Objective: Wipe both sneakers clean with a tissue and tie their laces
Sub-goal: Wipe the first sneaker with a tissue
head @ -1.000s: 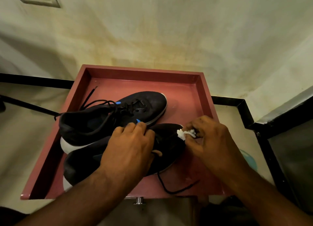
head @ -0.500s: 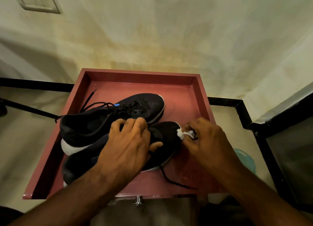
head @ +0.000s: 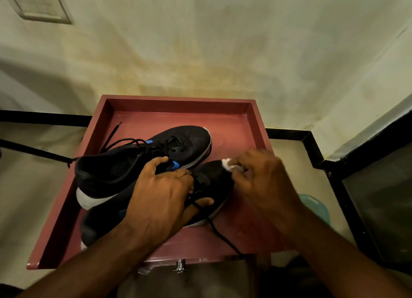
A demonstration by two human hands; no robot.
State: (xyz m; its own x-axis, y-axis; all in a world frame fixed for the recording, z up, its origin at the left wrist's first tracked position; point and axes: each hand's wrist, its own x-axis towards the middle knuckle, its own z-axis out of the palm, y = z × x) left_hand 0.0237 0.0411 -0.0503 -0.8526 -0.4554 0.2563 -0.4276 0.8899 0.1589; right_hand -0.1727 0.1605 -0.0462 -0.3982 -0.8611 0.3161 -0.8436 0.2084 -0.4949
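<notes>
Two black sneakers with white soles lie in a reddish tray (head: 256, 119). The far sneaker (head: 142, 159) lies with its toe toward the right and its laces loose. The near sneaker (head: 214, 179) is mostly hidden under my left hand (head: 160, 199), which grips its middle from above. My right hand (head: 263, 177) pinches a small wad of white tissue (head: 227, 164) against the near sneaker's toe. A loose black lace (head: 223, 235) trails from the near sneaker over the tray's front edge.
The tray sits on a small stand with a metal knob (head: 179, 266) at the front. A stained wall stands close behind. Black-edged ledges (head: 289, 133) run left and right. A teal object (head: 316, 208) shows beneath my right forearm.
My right hand has carried the tissue up along the near sneaker's toe. My left hand has shifted its hold, its fingers now reaching toward the far sneaker's side.
</notes>
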